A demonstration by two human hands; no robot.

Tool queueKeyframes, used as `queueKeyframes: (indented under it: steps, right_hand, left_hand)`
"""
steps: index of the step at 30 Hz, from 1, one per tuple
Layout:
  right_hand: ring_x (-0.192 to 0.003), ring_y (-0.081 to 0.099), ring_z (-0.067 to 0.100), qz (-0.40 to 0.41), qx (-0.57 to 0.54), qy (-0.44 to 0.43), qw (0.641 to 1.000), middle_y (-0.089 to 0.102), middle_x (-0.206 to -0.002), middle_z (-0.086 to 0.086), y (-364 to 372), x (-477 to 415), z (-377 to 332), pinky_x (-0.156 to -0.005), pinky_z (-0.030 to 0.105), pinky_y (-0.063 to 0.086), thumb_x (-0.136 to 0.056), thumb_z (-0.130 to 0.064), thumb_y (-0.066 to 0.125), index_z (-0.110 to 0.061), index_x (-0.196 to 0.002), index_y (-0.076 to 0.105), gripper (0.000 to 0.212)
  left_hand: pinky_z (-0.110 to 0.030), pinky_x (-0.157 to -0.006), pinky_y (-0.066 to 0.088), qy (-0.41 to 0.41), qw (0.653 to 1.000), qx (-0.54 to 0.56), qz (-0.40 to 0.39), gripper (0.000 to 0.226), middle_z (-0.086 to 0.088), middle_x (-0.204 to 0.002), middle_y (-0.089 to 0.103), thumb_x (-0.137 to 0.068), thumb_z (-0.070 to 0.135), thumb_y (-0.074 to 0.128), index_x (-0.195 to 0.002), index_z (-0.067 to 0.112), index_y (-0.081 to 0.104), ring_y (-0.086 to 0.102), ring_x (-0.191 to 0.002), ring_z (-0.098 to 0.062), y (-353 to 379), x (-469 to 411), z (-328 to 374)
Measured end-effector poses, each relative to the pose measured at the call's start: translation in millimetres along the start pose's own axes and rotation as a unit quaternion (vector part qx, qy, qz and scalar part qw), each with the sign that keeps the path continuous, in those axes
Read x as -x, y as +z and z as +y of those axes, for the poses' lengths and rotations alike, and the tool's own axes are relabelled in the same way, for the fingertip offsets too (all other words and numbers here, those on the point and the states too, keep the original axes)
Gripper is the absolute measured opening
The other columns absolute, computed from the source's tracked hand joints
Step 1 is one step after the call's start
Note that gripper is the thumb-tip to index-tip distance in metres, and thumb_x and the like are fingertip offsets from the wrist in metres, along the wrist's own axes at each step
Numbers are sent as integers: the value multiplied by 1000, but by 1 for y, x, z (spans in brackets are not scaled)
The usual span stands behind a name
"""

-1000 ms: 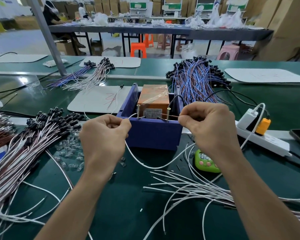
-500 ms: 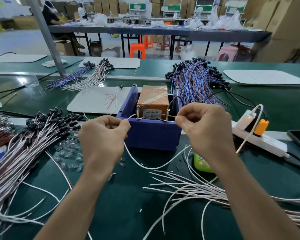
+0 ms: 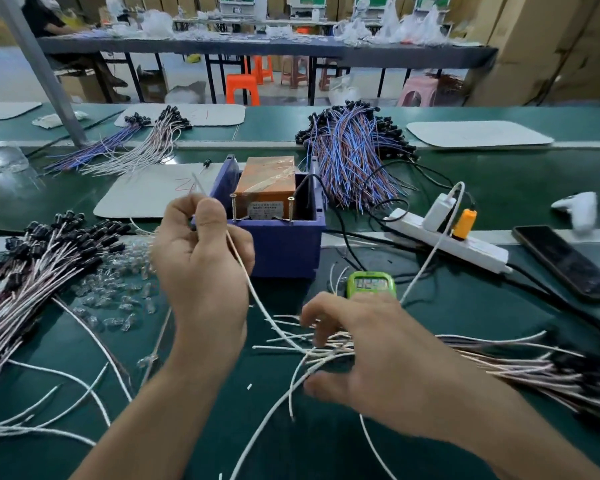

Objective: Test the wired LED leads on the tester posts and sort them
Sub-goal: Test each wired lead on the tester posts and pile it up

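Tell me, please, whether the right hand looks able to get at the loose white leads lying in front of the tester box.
Probably yes: the right hand hovers open right over the white leads, with nothing between them.

The right hand (image 3: 371,362) is smeared by motion over the loose white leads (image 3: 291,341), so whether its fingertips touch any wire cannot be told. The left hand (image 3: 201,258) hides the near left corner of the blue tester box (image 3: 284,247), and its closed grip covers the stretch of white lead (image 3: 246,282) passing through it. The label on the orange unit (image 3: 267,188) is too small to read, as are the digits on the green timer (image 3: 371,284). A white object (image 3: 575,206) at far right is blurred beyond recognition. The wire bundle (image 3: 21,289) on the bench (image 3: 465,306) runs off the left edge.
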State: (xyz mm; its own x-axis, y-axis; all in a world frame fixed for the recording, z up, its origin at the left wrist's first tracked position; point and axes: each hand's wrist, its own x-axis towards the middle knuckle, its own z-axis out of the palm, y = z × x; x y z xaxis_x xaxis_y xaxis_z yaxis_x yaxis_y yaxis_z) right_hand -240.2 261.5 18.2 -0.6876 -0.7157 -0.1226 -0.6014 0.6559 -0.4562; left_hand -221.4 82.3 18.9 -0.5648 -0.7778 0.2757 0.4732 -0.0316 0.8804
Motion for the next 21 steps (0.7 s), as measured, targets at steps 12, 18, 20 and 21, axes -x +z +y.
queueKeyframes:
  steps: [12, 18, 20, 21]
  right_hand:
    - [-58, 38, 15, 210, 308, 102, 922, 50, -48, -7, -45, 60, 74, -67, 28, 21, -58, -6, 88, -32, -59, 62, 36]
    - [-77, 50, 20, 188, 260, 101, 942, 63, -68, -8, 7, 45, 112, -85, 34, 31, -76, -12, 67, -27, -79, 67, 15]
    - [-86, 49, 20, 171, 225, 115, 952, 63, -78, -9, 21, 39, 118, -90, 30, 29, -82, -16, 55, -30, -90, 64, 19]
    - [-87, 49, 20, 174, 203, 117, 956, 60, -79, -10, 26, 37, 121, -89, 29, 28, -79, -15, 54, -31, -92, 61, 21]
  left_hand:
    - [-27, -46, 46, 11, 934, -334, -124, 12, 7, -57, 68, -79, 40, 58, -75, 33, 67, 56, -42, -9, -1, 35, -38]
    - [-28, -55, 29, 120, 750, -631, -156, 39, 14, -49, 50, -88, 58, 66, -61, 30, 59, 45, -52, -17, 2, 50, -46]
    - [-22, -57, 37, 177, 789, -538, -238, 32, 18, -59, 59, -87, 58, 67, -70, 31, 65, 52, -56, -5, 10, 59, -44]
    - [-21, -66, 45, 181, 793, -497, -301, 25, 22, -75, 67, -85, 58, 67, -82, 33, 71, 59, -69, -2, 15, 65, -44]
